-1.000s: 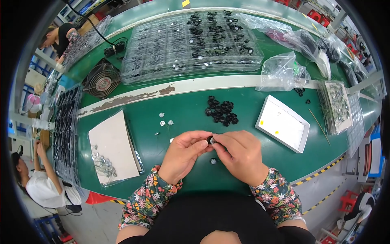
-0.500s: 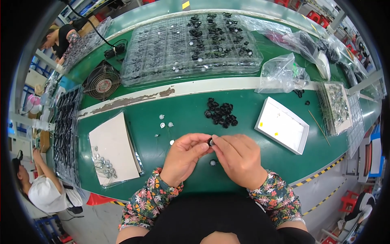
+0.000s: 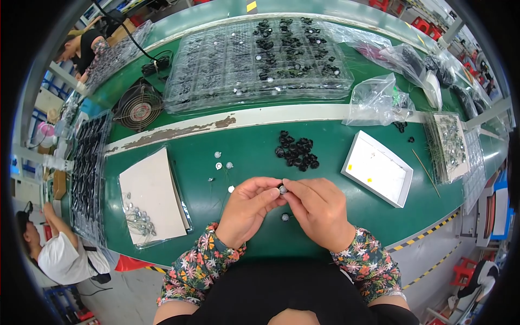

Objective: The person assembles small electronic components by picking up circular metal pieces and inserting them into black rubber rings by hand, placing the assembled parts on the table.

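Observation:
Over the green bench, my left hand (image 3: 250,209) and my right hand (image 3: 319,210) meet, fingertips pinched together. Between them is a small round black part with a silvery disc (image 3: 283,189) in its face. Just below my fingers lies a similar single round part (image 3: 285,217). Beyond my hands is a heap of black ring-like parts (image 3: 296,150). To the left of it several small silvery discs with thin wires (image 3: 219,166) are scattered. More wired discs (image 3: 140,222) lie on a pale card (image 3: 149,187) in a clear bag at the left.
A shallow white box (image 3: 377,170) with yellow bits stands to the right, near a thin stick (image 3: 423,166). Clear stacked trays (image 3: 211,65) fill the raised shelf, with a fan (image 3: 138,108) to their left and plastic bags (image 3: 374,100) to their right. Two other people work at the left.
The silvery face of the held part has turned more toward view between my fingertips. My hands stay in nearly the same place; the whole view has shifted slightly.

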Demonstrator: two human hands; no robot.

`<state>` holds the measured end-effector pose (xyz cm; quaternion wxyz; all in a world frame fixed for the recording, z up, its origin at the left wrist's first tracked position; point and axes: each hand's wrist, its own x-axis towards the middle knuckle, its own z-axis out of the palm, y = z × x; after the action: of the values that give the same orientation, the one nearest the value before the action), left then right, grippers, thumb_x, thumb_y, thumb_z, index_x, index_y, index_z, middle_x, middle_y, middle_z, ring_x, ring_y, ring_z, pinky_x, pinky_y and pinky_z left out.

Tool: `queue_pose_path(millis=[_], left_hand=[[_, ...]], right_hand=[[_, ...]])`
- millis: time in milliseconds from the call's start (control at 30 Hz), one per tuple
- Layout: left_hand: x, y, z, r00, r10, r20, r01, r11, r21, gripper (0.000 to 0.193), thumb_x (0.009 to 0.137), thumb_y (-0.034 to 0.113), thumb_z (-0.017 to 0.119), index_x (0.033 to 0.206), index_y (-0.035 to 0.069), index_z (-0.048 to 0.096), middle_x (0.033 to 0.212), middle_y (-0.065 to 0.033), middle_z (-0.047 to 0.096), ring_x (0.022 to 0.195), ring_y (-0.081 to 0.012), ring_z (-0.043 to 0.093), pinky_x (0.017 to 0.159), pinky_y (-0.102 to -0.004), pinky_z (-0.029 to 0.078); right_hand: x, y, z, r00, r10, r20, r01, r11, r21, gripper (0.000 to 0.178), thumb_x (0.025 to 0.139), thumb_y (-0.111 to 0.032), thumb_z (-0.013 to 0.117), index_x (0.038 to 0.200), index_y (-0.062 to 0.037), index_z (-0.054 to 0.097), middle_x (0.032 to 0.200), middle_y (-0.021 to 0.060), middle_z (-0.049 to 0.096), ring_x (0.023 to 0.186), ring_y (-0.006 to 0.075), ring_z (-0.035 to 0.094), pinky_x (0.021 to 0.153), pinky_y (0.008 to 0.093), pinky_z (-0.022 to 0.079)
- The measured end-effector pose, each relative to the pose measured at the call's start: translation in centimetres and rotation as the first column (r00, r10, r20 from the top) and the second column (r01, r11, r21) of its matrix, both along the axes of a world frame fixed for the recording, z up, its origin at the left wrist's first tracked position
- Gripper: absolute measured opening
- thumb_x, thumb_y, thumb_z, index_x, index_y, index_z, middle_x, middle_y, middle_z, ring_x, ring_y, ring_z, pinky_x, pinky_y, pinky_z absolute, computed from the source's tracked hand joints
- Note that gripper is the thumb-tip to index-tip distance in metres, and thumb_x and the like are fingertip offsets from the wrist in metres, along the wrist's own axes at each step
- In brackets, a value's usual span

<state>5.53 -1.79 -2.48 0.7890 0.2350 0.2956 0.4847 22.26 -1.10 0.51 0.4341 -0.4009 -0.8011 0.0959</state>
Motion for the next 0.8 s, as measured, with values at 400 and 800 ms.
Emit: queue_pose_path(millis=[400,800], left_hand=[[0.03,0.09,0.07,1.000,-0.006,0.013,0.006,1.000,-0.006,0.018,0.089,0.002,0.055,0.106,0.001,0.061,0.103,-0.0103,0.063,0.093,-0.0178,0.062,0.086,-0.0311,0.050],[-0.03,-0.04,0.28,0.997,0.012,-0.075,-0.007,0.997,0.073,0.019,0.088,0.001,0.057,0.106,-0.002,0.062,0.102,-0.0128,0.064,0.091,-0.0185,0.062,0.084,-0.0312,0.051]], right_hand=[[0.22,0.30,-0.06,0.999,0.014,-0.034,-0.016,0.999,-0.041,0.020,0.067,0.000,0.071,0.085,-0.0029,0.064,0.078,0.0074,0.065,0.066,0.0229,0.062,0.057,0.0317,0.048],[0.43,0.16,0.27,0.999,0.044,0.025,-0.045,0.998,0.040,0.021,0.066,0.002,0.070,0.085,-0.0021,0.065,0.076,0.0075,0.063,0.064,0.0229,0.060,0.055,0.0319,0.046]])
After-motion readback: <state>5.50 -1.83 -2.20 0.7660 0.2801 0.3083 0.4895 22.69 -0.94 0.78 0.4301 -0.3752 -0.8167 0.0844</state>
